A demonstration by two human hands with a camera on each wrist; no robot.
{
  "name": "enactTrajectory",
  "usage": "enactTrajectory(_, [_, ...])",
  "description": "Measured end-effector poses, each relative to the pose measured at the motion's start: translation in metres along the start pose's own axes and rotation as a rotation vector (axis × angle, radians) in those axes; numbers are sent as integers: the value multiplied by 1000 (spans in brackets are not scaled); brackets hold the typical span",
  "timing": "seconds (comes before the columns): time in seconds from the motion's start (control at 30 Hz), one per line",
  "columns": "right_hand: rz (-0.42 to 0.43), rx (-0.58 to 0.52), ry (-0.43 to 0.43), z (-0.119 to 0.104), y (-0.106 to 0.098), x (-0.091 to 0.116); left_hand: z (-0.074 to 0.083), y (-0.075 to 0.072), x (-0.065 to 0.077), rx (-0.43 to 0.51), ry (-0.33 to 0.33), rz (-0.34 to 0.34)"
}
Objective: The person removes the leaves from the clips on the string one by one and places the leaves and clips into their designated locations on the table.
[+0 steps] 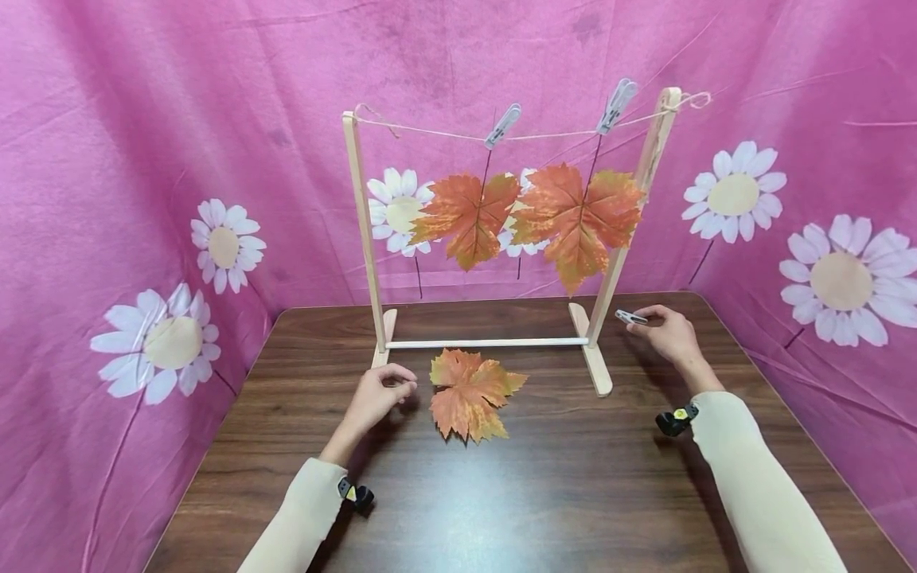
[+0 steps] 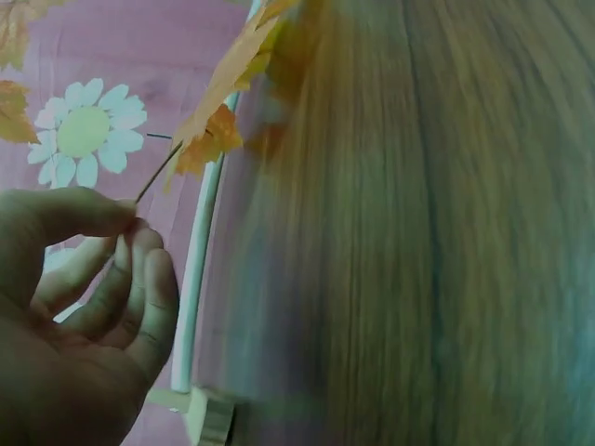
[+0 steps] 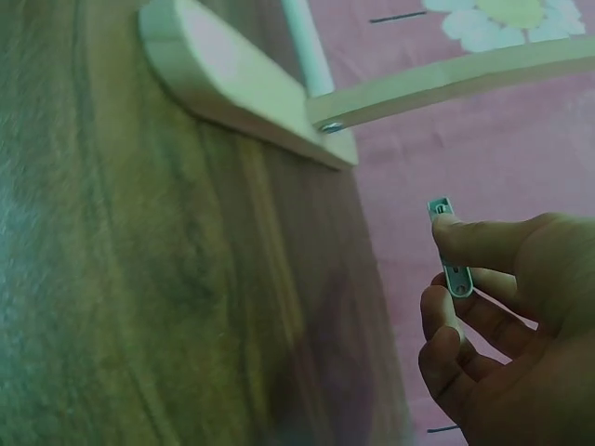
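Note:
In the left wrist view, my left hand (image 2: 93, 288) pinches the thin dark stem (image 2: 158, 174) of an orange maple leaf (image 1: 469, 398) between thumb and fingertip. The leaf spreads out to the right of that hand, close over the table in the head view. My right hand (image 1: 668, 334), beyond the right foot of the wooden rack, holds a grey clothespin (image 3: 451, 249) between thumb and fingers. Two more orange leaves, one left (image 1: 469, 216) and one right (image 1: 582, 219), hang by their stems from a string (image 1: 430, 130), each held by a grey clothespin (image 1: 504, 125).
The wooden rack has two uprights, a left one (image 1: 364, 223) and a right one (image 1: 630, 215), joined low down by a white rod (image 1: 487, 343). It stands on a brown wooden table (image 1: 559, 493). A pink cloth with printed daisies (image 1: 732, 193) surrounds the table's back and sides.

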State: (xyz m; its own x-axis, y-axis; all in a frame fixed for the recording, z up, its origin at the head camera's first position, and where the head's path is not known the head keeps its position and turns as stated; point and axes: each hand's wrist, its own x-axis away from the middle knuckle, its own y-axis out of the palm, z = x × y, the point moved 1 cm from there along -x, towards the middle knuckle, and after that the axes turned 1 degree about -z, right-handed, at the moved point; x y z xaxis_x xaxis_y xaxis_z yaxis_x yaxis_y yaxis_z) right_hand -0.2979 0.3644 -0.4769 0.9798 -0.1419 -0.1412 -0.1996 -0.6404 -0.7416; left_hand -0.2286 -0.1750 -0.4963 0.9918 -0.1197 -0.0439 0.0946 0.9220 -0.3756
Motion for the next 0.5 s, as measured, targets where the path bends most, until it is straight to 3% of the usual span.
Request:
enactTrajectory(0.13, [-6, 23, -7, 6, 5, -3, 3, -4, 3, -242, 75, -33])
enactTrajectory(0.23, [-28, 16, -2, 9, 8, -4, 5, -4, 4, -354, 131, -69])
enactTrajectory(0.37, [-58, 1, 14, 12, 14, -6, 5, -1, 5, -447, 168, -112])
enactTrajectory(0.5, [-58, 10, 19, 15, 20, -7, 3, 2, 7, -488, 223, -111])
